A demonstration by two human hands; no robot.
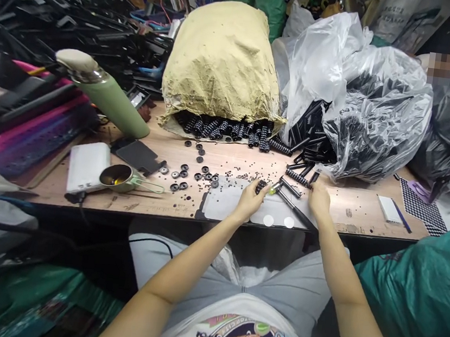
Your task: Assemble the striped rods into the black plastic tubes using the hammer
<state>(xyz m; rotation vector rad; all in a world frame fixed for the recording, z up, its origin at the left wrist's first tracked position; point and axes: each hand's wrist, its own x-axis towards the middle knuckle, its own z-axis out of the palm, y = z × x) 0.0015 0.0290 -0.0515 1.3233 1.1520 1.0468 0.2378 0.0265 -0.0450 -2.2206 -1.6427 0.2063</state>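
My left hand (251,200) is closed on a black studded roller (261,186), over a pale mat (220,206) at the table's front edge. To the right, my right hand (320,201) has its fingers closed around the end of a short black tube (314,178); the fingertips are partly hidden. Between the hands lies a tool with a black handle (299,213), a metal shaft and a yellow-green end, resembling a small hammer. Beside it are another black tube (290,187) and a studded roller (297,177). Two white discs (268,220) rest on the mat.
A yellow sack (226,54) spills studded rollers at the back. Clear plastic bags (379,111) hold black tubes. Black wheels (184,174) and tiny rings (245,172) are scattered on the table. Left stand a green bottle (114,103), a white box (88,168) and a metal cup (119,178).
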